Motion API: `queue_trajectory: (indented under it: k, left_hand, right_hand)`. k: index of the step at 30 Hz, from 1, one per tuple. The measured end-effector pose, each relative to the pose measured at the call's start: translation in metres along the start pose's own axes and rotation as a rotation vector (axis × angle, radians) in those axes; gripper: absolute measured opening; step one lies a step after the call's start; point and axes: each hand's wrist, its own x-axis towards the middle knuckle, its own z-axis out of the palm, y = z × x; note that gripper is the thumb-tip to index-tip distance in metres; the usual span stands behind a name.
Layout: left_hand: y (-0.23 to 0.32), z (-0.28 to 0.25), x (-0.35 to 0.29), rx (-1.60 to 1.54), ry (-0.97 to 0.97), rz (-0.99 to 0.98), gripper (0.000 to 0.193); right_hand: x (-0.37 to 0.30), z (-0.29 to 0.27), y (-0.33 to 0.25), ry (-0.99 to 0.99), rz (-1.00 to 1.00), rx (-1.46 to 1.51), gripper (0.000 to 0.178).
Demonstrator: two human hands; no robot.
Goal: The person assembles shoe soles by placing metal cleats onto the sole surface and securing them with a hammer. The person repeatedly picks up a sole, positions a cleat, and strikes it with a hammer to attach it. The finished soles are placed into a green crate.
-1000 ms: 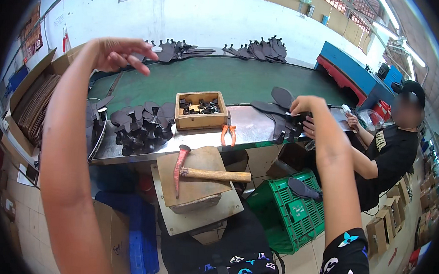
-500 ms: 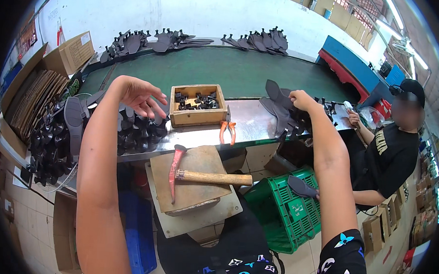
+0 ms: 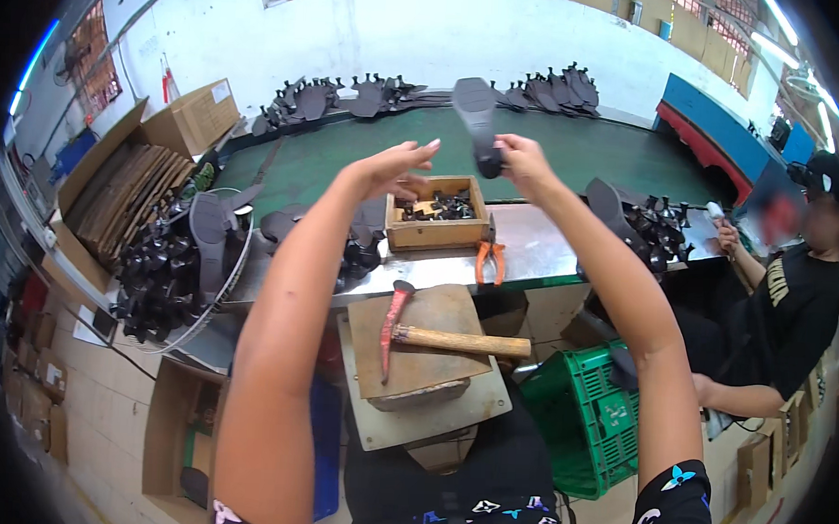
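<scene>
My right hand (image 3: 527, 166) grips a dark grey shoe sole (image 3: 475, 103) by its heel end and holds it upright above the bench, toe up. My left hand (image 3: 393, 170) hangs at the left rim of a small wooden box (image 3: 437, 236), fingers apart and partly curled, with nothing visible in them. Inside the box lie several small black pieces (image 3: 452, 205). Beside it, orange-handled pliers (image 3: 491, 263) rest on the metal bench edge. A hammer (image 3: 458, 341) with a wooden handle and red head lies on a worn board (image 3: 428, 379) in front of me.
Heeled soles are heaped at the left (image 3: 161, 274), behind my left forearm, and at the right (image 3: 650, 230). More soles line the far side of the green belt (image 3: 350, 147). A green crate (image 3: 609, 429) stands below right. Nearby, a co-worker (image 3: 783, 306) holds a tool.
My right hand has lifted a sole off the right-hand pile and brought it left and up. My left hand has come to the wooden box. The view has shifted left.
</scene>
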Motion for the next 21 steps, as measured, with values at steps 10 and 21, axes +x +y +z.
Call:
queue_trajectory:
  k: [10,21]
  left_hand:
    - [-0.073,-0.058,0.017,0.850,0.453,-0.036,0.056]
    - [-0.078,-0.085,-0.051,1.359,0.127,-0.098,0.043]
  right_hand:
    - [-0.020,0.171,0.068,-0.182,0.051,-0.103,0.019]
    - [-0.022,0.203,0.082,-0.172,-0.309,-0.959,0.031]
